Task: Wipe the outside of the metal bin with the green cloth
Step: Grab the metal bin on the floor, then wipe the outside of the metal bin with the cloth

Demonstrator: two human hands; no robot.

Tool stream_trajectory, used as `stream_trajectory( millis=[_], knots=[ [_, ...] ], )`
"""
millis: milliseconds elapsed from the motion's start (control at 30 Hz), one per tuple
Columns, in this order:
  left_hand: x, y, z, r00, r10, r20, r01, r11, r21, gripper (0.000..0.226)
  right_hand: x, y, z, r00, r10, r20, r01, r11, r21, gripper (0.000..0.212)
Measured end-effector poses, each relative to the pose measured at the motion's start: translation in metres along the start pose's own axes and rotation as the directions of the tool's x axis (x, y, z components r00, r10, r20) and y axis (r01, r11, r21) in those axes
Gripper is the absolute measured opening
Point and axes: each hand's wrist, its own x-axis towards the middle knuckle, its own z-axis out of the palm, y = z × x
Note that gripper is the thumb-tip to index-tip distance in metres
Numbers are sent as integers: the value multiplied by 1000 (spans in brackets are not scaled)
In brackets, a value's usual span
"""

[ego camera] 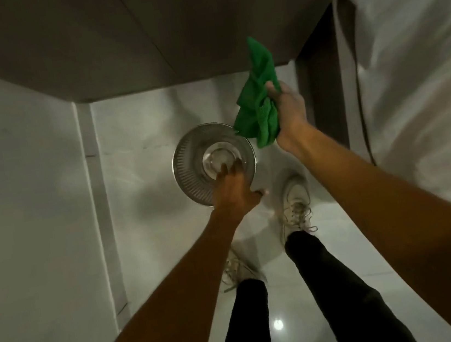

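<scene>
A round metal bin (188,158) with ribbed, perforated walls stands on the pale floor, seen straight down from above. My left hand (234,191) grips its near rim, fingers reaching inside and thumb on the outside. My right hand (289,110) is raised to the right of the bin and holds a crumpled green cloth (259,97), which hangs above and beside the bin's right edge without touching it.
A dark wooden tabletop (143,38) overhangs the far side. A white wall (21,197) closes the left. A dark table leg (322,86) and a cable (363,112) stand at right. My feet in pale sneakers (294,204) are just behind the bin.
</scene>
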Motion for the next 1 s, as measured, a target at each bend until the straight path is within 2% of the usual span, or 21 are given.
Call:
stream_trajectory(
  millis=[67, 133, 233, 333, 400, 467, 533, 633, 733, 800, 867, 933, 1000],
  knots=[
    [-22, 6, 7, 998, -44, 37, 45, 999, -15, 52, -27, 8, -11, 999, 31, -36, -32, 999, -9, 23],
    [-60, 13, 32, 995, -72, 70, 79, 992, -101, 23, -54, 31, -43, 988, 95, -121, -101, 994, -46, 23],
    [-134, -6, 55, 986, -167, 26, 169, 961, -220, 5, -109, 66, -89, 958, 203, -203, -222, 972, -76, 21],
    [-210, -41, 71, 947, -311, 78, 316, 868, -384, 13, -153, 95, -150, 927, 237, -292, -302, 932, -201, 19],
    [-242, -64, 76, 887, -420, 193, 455, 719, -525, 30, -172, 106, -186, 917, 240, -318, -332, 901, -278, 18],
    [-256, -78, 82, 835, -482, 265, 540, 623, -566, 39, -180, 121, -212, 902, 259, -345, -386, 840, -381, 20],
    [-261, -86, 91, 786, -538, 305, 599, 542, -589, 41, -190, 145, -231, 889, 269, -370, -431, 762, -484, 23],
    [-261, -90, 111, 720, -620, 311, 655, 461, -598, 47, -209, 182, -238, 893, 260, -367, -448, 574, -686, 29],
    [-276, -90, 130, 678, -618, 399, 706, 396, -586, 50, -234, 207, -213, 947, 196, -254, -314, 405, -859, 37],
    [-293, -84, 142, 642, -595, 484, 760, 406, -508, 52, -247, 217, -187, 976, 138, -168, -207, 358, -910, 39],
    [-304, -75, 146, 656, -526, 541, 755, 445, -482, 54, -256, 233, -152, 989, 134, -56, -95, 300, -949, 40],
    [-308, -70, 144, 701, -462, 544, 713, 469, -521, 47, -266, 257, -119, 955, 255, 148, 78, 264, -961, 42],
    [-316, -67, 134, 725, -450, 522, 689, 461, -559, 39, -286, 278, -114, 837, 426, 342, 222, 308, -925, 43]
  ],
)
